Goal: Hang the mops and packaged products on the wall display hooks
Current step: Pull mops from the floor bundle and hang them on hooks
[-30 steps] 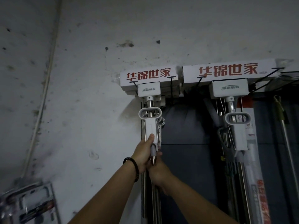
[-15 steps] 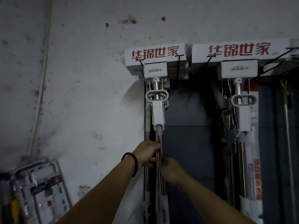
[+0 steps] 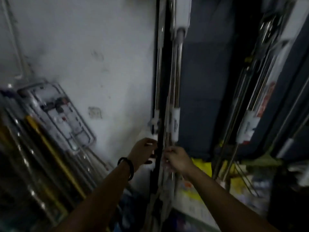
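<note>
The person is standing close to the wall [image 3: 83,47] and looking down the length of a mop [image 3: 175,72] that is hanging upright against the edge of a dark panel [image 3: 204,81]. Its shiny shaft is running from a white handle piece at the top of the view, down through a white collar, to the hands. The right hand [image 3: 178,160] is wrapping its fingers round the shaft just below that collar and holding it. The left hand [image 3: 143,152], with a black wristband [image 3: 125,165] on its wrist, is hovering just beside the shaft, fingers curling toward a slimmer pole [image 3: 158,81] on the left; the blur is hiding whether it is gripping anything. The hook is lying above the top of the view, so whether the mop is seated on it cannot be told. By the look of it, the person is settling the hung mop. Doing that well is probably going to mean easing the grip off slowly, while checking that the shaft is hanging plumb and not swinging into the slimmer pole or the second mop [image 3: 249,104] hanging well apart to the right. Letting go abruptly is risking a sway or a slip off the hook. Packaged products [image 3: 56,114] are leaning against the wall low on the left, seemingly waiting to be hung.
</note>
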{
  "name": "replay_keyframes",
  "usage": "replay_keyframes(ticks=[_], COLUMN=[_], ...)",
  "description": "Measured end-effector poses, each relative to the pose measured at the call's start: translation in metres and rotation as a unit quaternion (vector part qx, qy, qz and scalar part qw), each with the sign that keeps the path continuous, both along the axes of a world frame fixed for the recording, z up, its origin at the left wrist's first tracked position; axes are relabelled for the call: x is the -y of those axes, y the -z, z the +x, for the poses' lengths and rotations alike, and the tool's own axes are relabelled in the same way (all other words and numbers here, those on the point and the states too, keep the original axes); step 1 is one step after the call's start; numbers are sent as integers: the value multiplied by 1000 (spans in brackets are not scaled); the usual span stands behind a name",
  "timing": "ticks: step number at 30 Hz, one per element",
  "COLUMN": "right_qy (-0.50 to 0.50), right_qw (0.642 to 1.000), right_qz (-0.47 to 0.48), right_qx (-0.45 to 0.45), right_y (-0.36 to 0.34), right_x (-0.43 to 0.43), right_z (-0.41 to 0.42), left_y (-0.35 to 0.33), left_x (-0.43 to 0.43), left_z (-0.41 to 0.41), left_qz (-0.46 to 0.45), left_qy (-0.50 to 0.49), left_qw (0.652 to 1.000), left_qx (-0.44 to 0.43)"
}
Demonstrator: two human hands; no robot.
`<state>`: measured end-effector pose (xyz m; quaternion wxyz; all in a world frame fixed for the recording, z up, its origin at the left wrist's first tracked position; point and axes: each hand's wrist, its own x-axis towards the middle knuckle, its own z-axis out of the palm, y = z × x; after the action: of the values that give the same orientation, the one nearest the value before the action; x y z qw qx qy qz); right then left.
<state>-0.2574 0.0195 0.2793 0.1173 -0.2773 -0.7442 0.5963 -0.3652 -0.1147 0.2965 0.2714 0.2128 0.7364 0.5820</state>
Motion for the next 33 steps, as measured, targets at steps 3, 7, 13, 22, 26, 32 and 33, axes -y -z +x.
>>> replay_keyframes(ticks=[3, 7, 13, 22, 26, 32, 33], right_qy=[4, -5, -1, -32, -40, 7, 15], right_qw=[997, 989, 964, 934, 917, 921, 918], right_qz=[-77, -107, -157, -176, -198, -235, -247], right_qx=[32, 98, 213, 309, 344, 310, 310], right_y=[64, 154, 232, 301, 360, 376, 381], right_x=[26, 44, 36, -10, -45, -64, -69], right_z=[23, 56, 89, 57, 6, -51, -56], left_y=[67, 142, 217, 282, 305, 335, 338], left_x=[26, 63, 88, 60, 35, 7, 4], left_z=[19, 44, 92, 140, 145, 149, 153], left_qz=[-12, -73, -142, -157, -156, -181, -169], left_qy=[-6, -33, -58, -167, -202, -214, -230], left_qw=[999, 994, 980, 940, 925, 918, 912], left_qx=[42, 75, 129, 255, 280, 282, 294])
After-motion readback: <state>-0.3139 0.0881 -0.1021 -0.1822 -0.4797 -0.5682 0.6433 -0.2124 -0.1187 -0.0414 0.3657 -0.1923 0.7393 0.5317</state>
